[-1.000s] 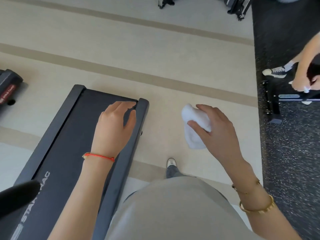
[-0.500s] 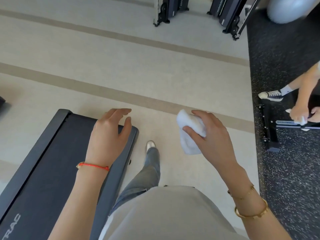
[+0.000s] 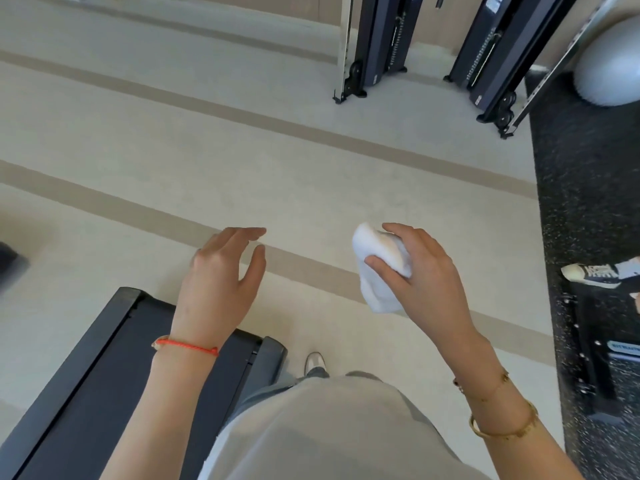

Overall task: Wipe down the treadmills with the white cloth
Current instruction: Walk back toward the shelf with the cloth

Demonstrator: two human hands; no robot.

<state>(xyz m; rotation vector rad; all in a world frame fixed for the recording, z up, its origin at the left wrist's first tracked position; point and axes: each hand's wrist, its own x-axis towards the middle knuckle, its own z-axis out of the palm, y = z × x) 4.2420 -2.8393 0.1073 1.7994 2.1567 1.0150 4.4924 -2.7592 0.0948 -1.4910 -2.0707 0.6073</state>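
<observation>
A dark treadmill deck (image 3: 93, 375) lies at the lower left, its rear end pointing away from me. My left hand (image 3: 221, 282) hovers over the floor just past that end, fingers relaxed and holding nothing. My right hand (image 3: 422, 282) grips a bunched white cloth (image 3: 377, 268) in the air above the pale floor, to the right of the treadmill and apart from it. My own foot (image 3: 314, 362) shows beside the deck's right corner.
Two dark weight machines (image 3: 381, 43) (image 3: 498, 57) stand at the back. A grey exercise ball (image 3: 613, 64) sits at the top right. On the black speckled mat (image 3: 585, 188) at right are another person's sneaker (image 3: 592, 273) and a dark machine base (image 3: 602, 358).
My view has moved forward, so the treadmill has slid toward the lower left. My left hand has left the deck's end and now hangs over the floor. The cloth stays in my right hand.
</observation>
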